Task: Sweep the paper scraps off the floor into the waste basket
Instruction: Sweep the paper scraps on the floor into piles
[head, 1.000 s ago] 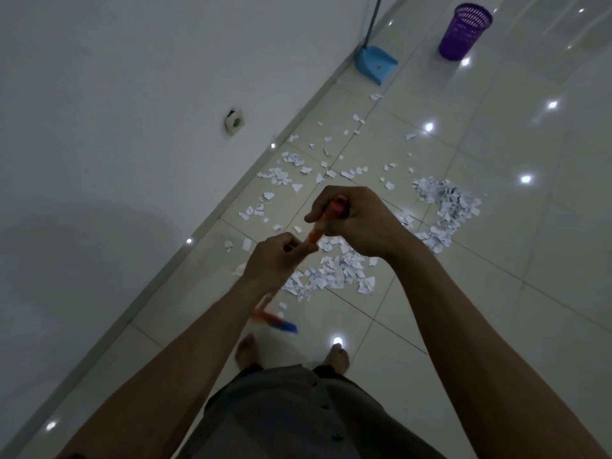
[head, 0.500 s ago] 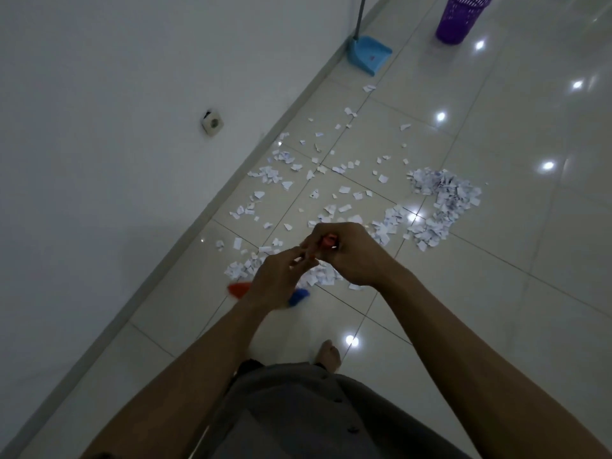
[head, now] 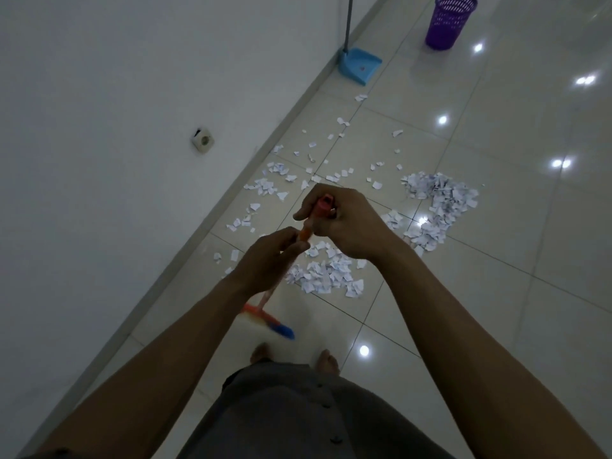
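While the paper scraps [head: 326, 274] lie on the floor [head: 496, 293] just ahead of me, one heap near, a bigger heap to the right and loose bits along the wall [head: 116, 127], I hold the broom [head: 268, 321] with both hands. My right hand [head: 347, 220] is closed around the red top of the handle. My left hand [head: 268, 256] grips it just below, so the two hands are close together. The broom head is blurred, low and on my side of the near heap.

I think the step now is to gather the scraps into one heap. To do it well I should make short, low strokes forward, because light paper flies up easily. The strip by the wall needs the bristles pushed right to the edge. To the right the floor is open, so there is room to swing. The dustpan [head: 359, 66] stands at the wall farther on, and the waste basket [head: 448, 21] is beyond it, well apart from the scraps.
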